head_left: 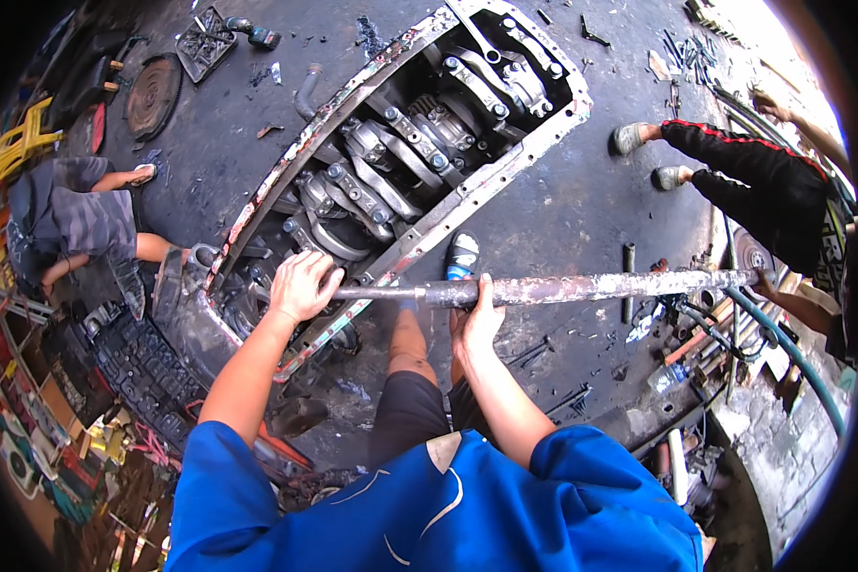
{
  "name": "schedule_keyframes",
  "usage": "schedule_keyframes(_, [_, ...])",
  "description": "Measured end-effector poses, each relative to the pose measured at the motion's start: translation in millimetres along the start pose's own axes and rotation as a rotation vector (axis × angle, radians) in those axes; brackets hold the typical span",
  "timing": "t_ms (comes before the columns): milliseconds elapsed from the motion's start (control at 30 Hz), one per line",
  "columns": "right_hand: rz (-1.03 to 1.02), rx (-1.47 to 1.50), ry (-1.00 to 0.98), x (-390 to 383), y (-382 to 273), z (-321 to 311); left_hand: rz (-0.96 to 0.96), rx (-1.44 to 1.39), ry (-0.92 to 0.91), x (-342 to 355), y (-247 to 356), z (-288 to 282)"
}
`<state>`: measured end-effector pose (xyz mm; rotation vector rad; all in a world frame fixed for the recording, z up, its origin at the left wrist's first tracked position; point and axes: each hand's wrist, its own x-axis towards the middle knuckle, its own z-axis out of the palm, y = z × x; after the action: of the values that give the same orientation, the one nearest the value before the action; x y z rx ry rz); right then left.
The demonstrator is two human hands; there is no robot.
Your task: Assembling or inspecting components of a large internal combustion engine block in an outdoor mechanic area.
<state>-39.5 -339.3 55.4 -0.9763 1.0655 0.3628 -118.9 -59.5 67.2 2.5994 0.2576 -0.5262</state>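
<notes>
My left hand [301,286] grips the narrow left end of a long steel bar [405,294], over the lower-left part of an open engine block [520,153]. Inside the block are a crankshaft [372,176] and several bolted caps. My right hand [477,319] is wrapped under a rust-mottled pipe [591,287] that continues the bar toward the right. A co-worker's hand [765,286] is at the pipe's far right end. What lies under my left fingers at the bar's tip is hidden.
A person in grey shorts [105,219] bends at the left; another in black trousers [753,162] stands at the right. Around lie a round plate [153,95], a power tool [257,33], a yellow stool [24,143], loose tools, a green hose [791,348] and scattered metal parts [133,362].
</notes>
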Motion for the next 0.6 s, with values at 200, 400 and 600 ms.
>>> schedule_keyframes(200, [-0.066, -0.047, -0.009, 5, 0, 3, -0.292, -0.09, 0.259, -2, -5, 20])
schedule_keyframes(400, [-0.083, -0.125, -0.021, 9, 1, 0, -0.675, -0.202, 0.271, -2, -3, 20])
schedule_keyframes(600, [-0.101, -0.281, -0.147, 6, 5, -30, -0.646, -0.293, 0.304, 1, 0, 16])
